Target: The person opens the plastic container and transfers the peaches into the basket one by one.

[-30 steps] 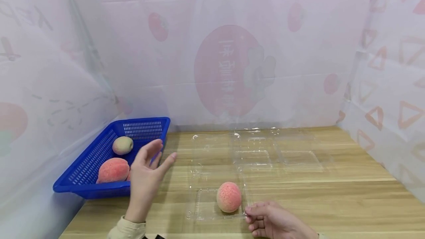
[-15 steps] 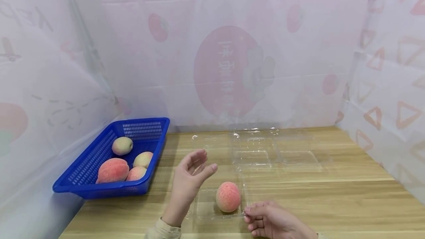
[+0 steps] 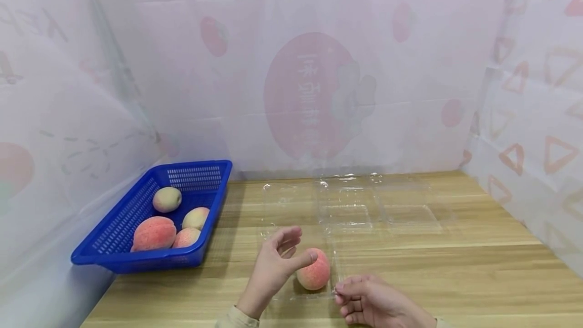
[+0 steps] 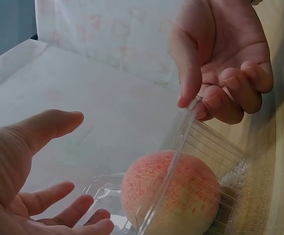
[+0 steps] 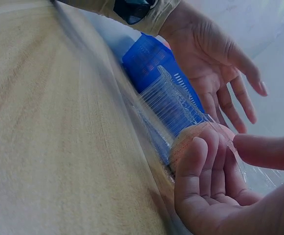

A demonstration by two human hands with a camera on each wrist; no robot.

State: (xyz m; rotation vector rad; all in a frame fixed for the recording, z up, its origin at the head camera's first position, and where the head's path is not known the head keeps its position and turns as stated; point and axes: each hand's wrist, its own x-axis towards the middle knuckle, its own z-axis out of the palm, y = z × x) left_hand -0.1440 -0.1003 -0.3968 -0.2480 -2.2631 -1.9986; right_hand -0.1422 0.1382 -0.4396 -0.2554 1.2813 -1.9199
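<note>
A pink-and-cream peach (image 3: 319, 273) sits in the front part of a clear plastic clamshell box (image 3: 336, 252), whose lid lies folded back behind it. Just left of the peach is my left hand (image 3: 272, 267), fingers spread and apart from the fruit in the left wrist view. The thumb partly covers the peach in the head view. My right hand (image 3: 378, 301) pinches the box's front right corner between thumb and fingers. In the left wrist view the peach (image 4: 181, 196) shows behind the transparent wall. From the right wrist, my right fingers (image 5: 205, 171) cover part of it.
To the left stands a blue plastic basket (image 3: 136, 254) with several peaches (image 3: 155, 233) in it. More clear plastic boxes (image 3: 382, 211) lie at the back of the wooden table (image 3: 464, 277). Printed white curtains (image 3: 410, 75) enclose the back and sides.
My left hand has moved right, from beside the blue basket to the peach in the clear box, uncovering the peaches in the basket. My right hand has stayed at the box's corner.
</note>
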